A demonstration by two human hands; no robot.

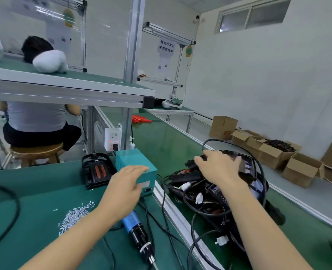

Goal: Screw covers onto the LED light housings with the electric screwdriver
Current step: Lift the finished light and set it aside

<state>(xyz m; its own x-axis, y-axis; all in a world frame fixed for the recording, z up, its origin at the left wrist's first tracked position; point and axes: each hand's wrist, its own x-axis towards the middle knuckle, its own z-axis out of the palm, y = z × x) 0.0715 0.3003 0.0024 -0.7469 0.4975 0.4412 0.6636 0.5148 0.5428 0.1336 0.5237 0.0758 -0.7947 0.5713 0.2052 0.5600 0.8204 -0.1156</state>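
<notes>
LED light housings point(217, 184) lie in a tangled black heap on the green conveyor to your right, cables looped over and around them, with white connectors showing among the wires. Your right hand point(218, 168) is spread over the top of that heap, fingers loosely curved on the uppermost housing; whether it has a real grip yet cannot be told from here. Your left hand point(125, 189) hovers open, fingers straight, just beside the teal power box point(136, 166), holding nothing.

You appear to be fetching the next unit. Take one housing by its body, not by a lead, and lift slowly so the looped cables slide off and do not drag neighbours along. Use the free left hand to hold the pile down or clear a wire.

Bring it to the open green desk point(34, 191) in front of you, near the scattered screws point(74, 216). One housing point(97, 171) already stands there beside the power box. The electric screwdriver point(140, 232) lies on the desk under your left forearm, tip toward you; keep its cord clear of your landing spot.
</notes>
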